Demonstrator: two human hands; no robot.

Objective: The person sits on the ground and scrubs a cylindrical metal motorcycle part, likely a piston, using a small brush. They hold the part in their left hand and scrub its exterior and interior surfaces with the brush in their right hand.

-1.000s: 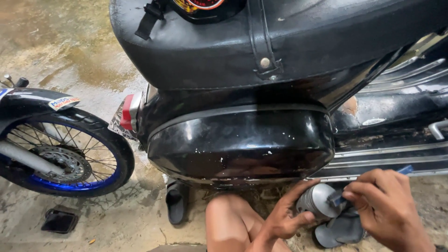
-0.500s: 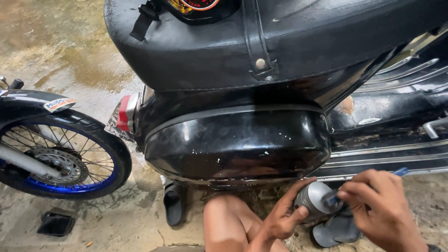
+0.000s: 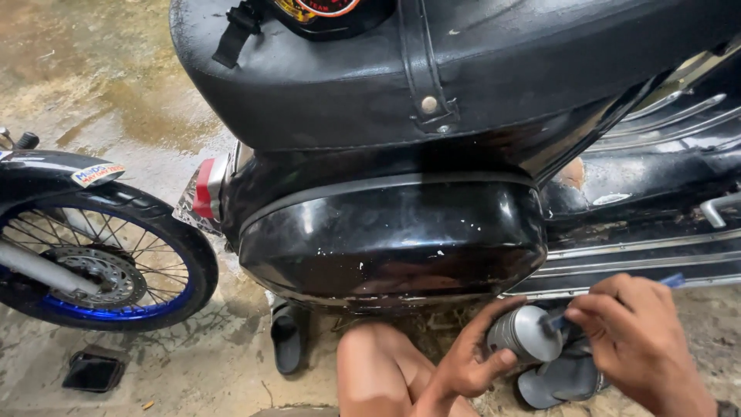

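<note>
Item 1: wheel (image 3: 93,262), far left. Spoked, blue rim, black tyre, black mudguard above with a small sticker. It stands on the wet concrete floor (image 3: 100,93).

Item 2: small dark flat object (image 3: 94,371), on the floor just below the wheel; kind cannot be told.

Item 3: tail light (image 3: 205,188), red, at the rear of the scooter, left of the side panel.

Item 4: sandal (image 3: 287,336), dark, on the floor under the scooter's rear.

Item 5: side panel (image 3: 394,239), glossy black, rounded, paint chipped in white flecks. Above it the black seat (image 3: 463,69) with a strap and stud across it.

Item 6: knee (image 3: 378,371), bare, bottom centre, below the panel.

Item 7: left hand (image 3: 467,359), low, right of the knee. Fingers curled partly closed around the piston (image 3: 526,333), a grey metal cylinder lying on its side, thumb under it and fingertips over its top. The piston sits just below the panel's right end, close above the floor.

Item 8: right hand (image 3: 629,336), bottom right. Fingers pinched closed on a slim blue-handled tool (image 3: 673,280); its near end meets the piston's flat face.

Item 9: second sandal (image 3: 559,380), grey, on the floor directly under the piston and right hand.

Item 10: footboard (image 3: 641,259), black with chrome strips, right of the panel.
</note>
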